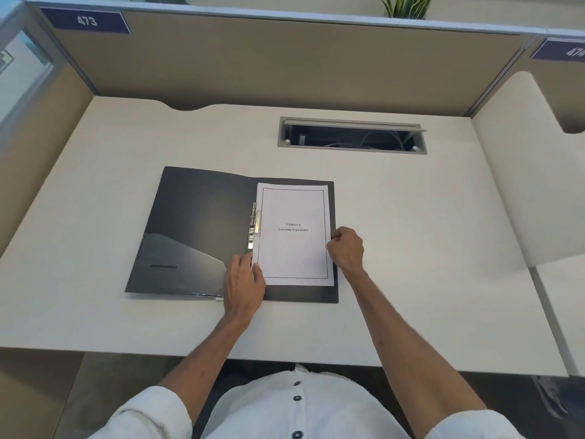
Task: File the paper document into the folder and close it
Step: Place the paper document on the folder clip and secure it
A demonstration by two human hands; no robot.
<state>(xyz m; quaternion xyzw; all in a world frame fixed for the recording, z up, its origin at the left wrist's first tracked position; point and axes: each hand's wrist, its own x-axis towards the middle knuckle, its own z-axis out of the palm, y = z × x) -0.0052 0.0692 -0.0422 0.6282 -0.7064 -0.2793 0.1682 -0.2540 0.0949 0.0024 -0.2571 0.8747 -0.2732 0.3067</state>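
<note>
Hands: I read the left hand (245, 280) as flat, fingers extended, pressing on the near left corner of the paper document (294, 236), thumb on the sheet. The right hand (345, 248) is curled into a loose fist at the document's right edge, about mid-height; whether it pinches the sheet I cannot tell.

Surroundings, taking the folder (196, 229) as landmark: it lies open and flat on the white counter (411, 248). Beyond it and to the right, a recessed cable tray (352, 136) with its lid raised. Further back, a beige partition (285, 58) carrying a label "473" (86, 20). Nothing lies between hands and folder.

Contents: the document sits on the folder's right leaf, upright, its left edge against the metal clip (254, 225) at the spine. The left leaf carries only a slanted pocket (177, 261).

Both forearms bare, reaching from the near counter edge; white rolled sleeves.
</note>
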